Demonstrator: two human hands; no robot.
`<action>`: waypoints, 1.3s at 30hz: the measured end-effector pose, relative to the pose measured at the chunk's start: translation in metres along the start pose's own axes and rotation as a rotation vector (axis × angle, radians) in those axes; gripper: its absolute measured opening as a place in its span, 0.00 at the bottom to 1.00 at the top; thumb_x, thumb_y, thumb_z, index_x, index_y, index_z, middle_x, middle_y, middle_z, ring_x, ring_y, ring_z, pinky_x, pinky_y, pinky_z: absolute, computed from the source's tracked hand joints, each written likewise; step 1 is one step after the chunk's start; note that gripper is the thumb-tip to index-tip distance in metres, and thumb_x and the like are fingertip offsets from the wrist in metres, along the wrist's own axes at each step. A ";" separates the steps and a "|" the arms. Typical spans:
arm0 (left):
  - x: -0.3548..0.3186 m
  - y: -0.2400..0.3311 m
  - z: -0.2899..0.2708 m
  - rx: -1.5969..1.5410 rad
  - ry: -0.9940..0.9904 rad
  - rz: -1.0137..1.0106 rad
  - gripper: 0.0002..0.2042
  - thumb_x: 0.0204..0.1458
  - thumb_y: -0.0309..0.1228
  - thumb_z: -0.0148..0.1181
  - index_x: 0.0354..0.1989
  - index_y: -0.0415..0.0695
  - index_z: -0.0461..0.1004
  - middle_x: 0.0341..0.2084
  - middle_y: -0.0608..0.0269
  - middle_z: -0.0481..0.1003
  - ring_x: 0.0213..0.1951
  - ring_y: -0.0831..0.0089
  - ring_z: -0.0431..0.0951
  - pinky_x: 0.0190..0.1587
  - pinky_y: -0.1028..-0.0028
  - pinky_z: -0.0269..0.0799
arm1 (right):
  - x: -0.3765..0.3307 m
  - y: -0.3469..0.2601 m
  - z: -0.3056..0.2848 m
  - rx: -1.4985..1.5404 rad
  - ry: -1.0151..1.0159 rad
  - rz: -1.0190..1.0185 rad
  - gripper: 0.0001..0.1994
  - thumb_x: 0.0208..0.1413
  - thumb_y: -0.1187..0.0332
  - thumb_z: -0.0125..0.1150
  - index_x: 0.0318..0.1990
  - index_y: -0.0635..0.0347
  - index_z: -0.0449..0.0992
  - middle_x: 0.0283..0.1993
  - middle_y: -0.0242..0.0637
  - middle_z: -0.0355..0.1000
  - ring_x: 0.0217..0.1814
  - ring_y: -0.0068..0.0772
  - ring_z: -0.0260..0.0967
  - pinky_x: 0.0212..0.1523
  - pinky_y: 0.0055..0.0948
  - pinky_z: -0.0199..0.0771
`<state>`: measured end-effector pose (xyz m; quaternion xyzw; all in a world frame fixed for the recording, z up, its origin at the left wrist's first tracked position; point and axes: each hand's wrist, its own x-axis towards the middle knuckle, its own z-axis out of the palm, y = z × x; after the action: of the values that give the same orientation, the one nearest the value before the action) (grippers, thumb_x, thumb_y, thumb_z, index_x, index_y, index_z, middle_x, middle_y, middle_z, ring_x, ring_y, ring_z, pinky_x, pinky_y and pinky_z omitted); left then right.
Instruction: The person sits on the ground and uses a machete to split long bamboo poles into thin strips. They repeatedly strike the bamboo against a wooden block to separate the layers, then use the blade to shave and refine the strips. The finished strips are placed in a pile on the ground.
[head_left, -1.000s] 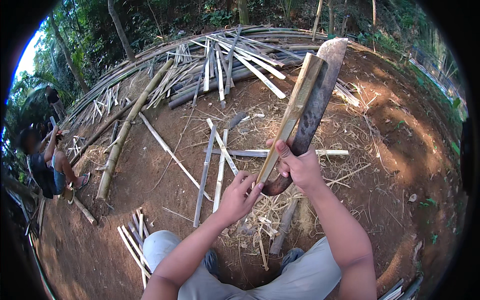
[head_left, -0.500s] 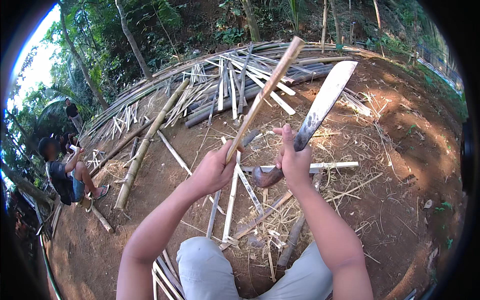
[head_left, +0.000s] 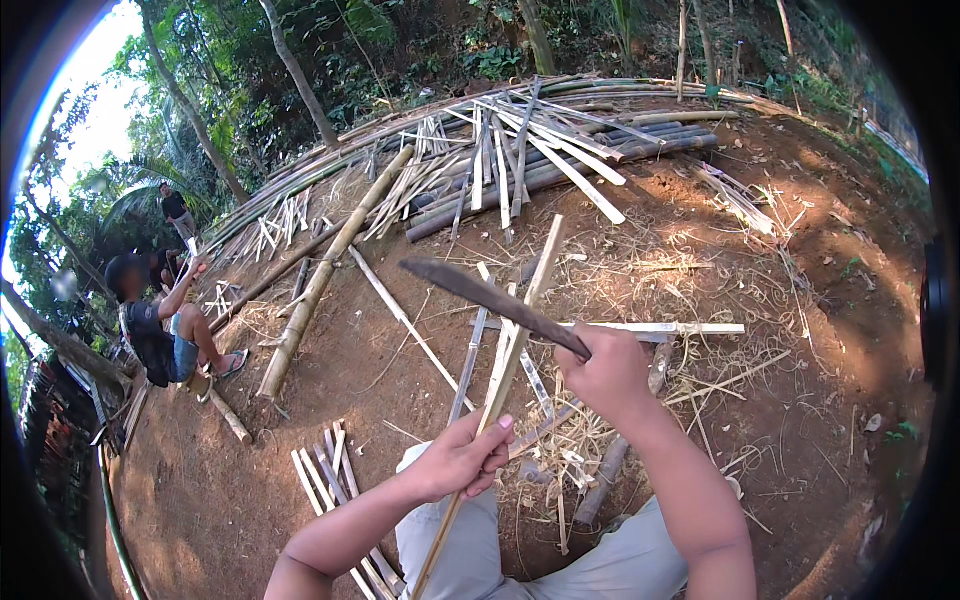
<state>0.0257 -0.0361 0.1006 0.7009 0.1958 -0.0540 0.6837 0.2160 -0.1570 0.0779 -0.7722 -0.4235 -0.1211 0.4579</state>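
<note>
gripping a pale split bamboo strip [head_left: 510,350], left hand [head_left: 460,460]; right hand [head_left: 605,370] clenches a dark curved machete [head_left: 480,290].

Pale yellow-tan bamboo strip [head_left: 505,368], dark grey-brown machete blade [head_left: 480,291], light grey trousers [head_left: 600,565], reddish-brown dirt ground [head_left: 860,300] flecked with straw-coloured shavings, grey-green and cream bamboo poles [head_left: 540,150] along its far edge, seated person [head_left: 160,325] in dark shirt, blue shorts.
</note>
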 end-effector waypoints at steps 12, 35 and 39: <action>0.061 -0.017 -0.006 -0.161 0.005 -0.076 0.13 0.67 0.37 0.46 0.28 0.47 0.63 0.17 0.74 0.59 0.15 0.84 0.55 0.15 0.79 0.48 | -0.029 0.002 0.044 -0.250 -0.189 -0.185 0.04 0.40 0.78 0.61 0.25 0.60 0.74 0.24 0.45 0.74 0.23 0.48 0.74 0.26 0.43 0.74; 0.231 -0.061 -0.093 -0.664 0.380 -0.111 0.08 0.56 0.31 0.53 0.33 0.38 0.68 0.19 0.61 0.65 0.15 0.76 0.59 0.15 0.73 0.52 | -0.070 -0.116 0.149 0.245 -0.789 -0.047 0.25 0.37 0.54 0.81 0.25 0.60 0.69 0.15 0.28 0.57 0.17 0.20 0.52 0.19 0.24 0.57; 0.230 -0.064 -0.096 -0.564 0.398 -0.132 0.12 0.56 0.34 0.53 0.37 0.35 0.70 0.20 0.59 0.68 0.16 0.73 0.62 0.16 0.69 0.57 | -0.063 -0.116 0.161 0.102 -0.711 -0.067 0.26 0.41 0.49 0.77 0.23 0.60 0.67 0.17 0.36 0.64 0.18 0.35 0.62 0.20 0.34 0.61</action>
<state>0.1962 0.1033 -0.0323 0.4670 0.3774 0.0957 0.7939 0.0570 -0.0352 0.0230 -0.7279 -0.5870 0.1611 0.3157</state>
